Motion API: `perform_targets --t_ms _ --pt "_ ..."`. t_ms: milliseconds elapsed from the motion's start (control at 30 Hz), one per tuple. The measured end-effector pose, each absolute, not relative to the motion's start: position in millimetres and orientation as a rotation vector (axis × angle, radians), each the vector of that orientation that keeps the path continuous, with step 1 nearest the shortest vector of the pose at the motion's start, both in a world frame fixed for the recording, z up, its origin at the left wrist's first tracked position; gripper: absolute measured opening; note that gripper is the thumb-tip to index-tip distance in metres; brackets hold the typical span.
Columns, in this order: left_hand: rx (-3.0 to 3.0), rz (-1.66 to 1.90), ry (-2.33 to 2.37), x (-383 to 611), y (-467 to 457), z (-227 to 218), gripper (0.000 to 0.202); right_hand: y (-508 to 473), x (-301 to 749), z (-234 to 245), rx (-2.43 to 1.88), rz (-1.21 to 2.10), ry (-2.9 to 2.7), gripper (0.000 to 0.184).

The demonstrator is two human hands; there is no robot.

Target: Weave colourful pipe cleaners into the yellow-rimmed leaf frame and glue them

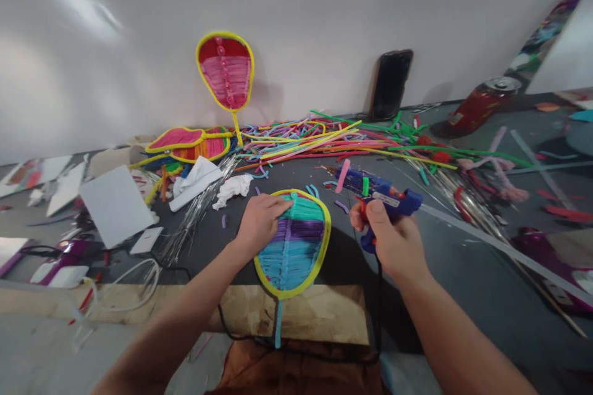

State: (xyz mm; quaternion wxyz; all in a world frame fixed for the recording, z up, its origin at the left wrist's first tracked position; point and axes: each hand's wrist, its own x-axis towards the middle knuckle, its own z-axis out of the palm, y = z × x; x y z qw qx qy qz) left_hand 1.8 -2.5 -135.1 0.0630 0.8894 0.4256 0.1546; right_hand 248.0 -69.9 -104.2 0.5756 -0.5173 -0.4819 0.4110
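A leaf-shaped pipe-cleaner piece (303,253), teal, purple and blue with a yellow rim, lies near the table's front edge. Its blue stem (278,324) points toward me. My left hand (262,222) is closed at its upper left, fingertips pressing beside a small teal bead (294,196) at the top of the centre line. The other fingers are partly hidden. To the right, my right hand (393,237) grips a blue hot glue gun (393,197), its nozzle pointing left above the table. A clear glue stick (458,225) sticks out of its rear.
A pink leaf-shaped piece (225,74) stands upright behind. Loose pipe cleaners (315,145) spread along the wall. A phone (391,83) leans there, near a red can (484,108). Left are white paper (117,207) and crumpled tissue (233,189). A black cord (378,302) hangs from the gun.
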Motion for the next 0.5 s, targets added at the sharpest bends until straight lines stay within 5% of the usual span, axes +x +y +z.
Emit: perform_targets --t_ms 500 --pt "2.628 0.58 1.288 -2.3 -4.7 -137.9 0.043 -67.6 248.9 -105.5 -1.168 0.99 -1.102 0.045"
